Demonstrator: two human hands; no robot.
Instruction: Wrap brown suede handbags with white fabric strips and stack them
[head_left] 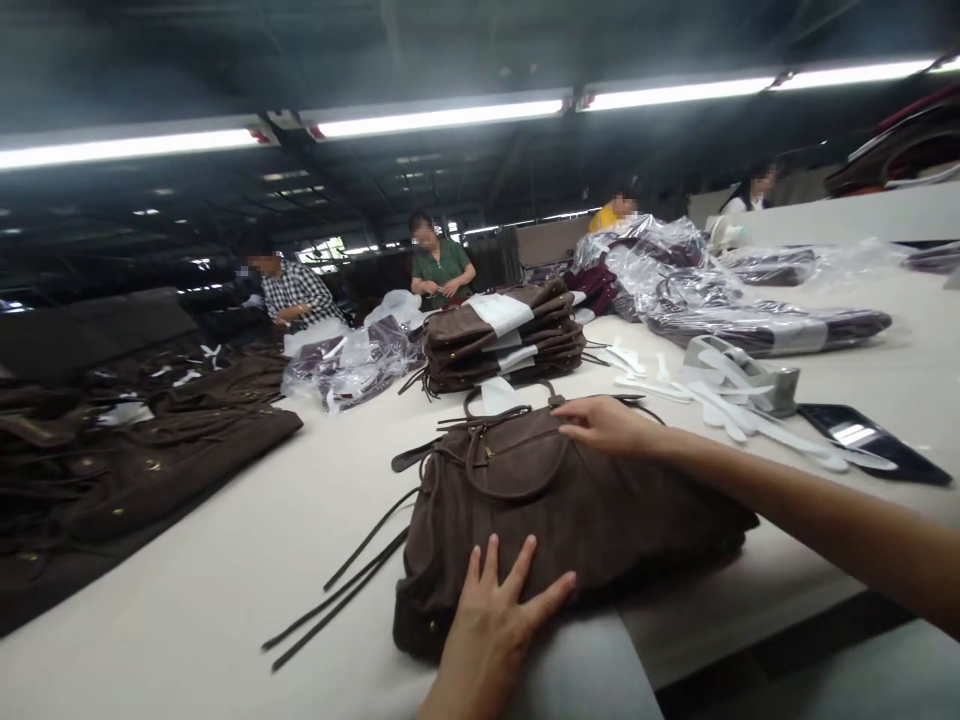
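A dark brown handbag (600, 510) lies on its side on the pale table, its handle loop resting on its upper face and thin straps trailing to the left. My left hand (499, 615) is spread flat on the bag's near left part, fingers apart. Across the bag's top edge, close to the handle base, my right hand (604, 425) reaches in from the right. Its thumb and fingers come together at the edge; what lies between them is too small to tell.
Behind the bag stands a stack of brown bags (502, 335). White strips (724, 400), a tape dispenser (776, 385) and a dark tablet (874, 440) lie at right. Plastic-wrapped bags (772, 325) sit farther back. More brown bags (150, 480) fill the left. Several people work beyond.
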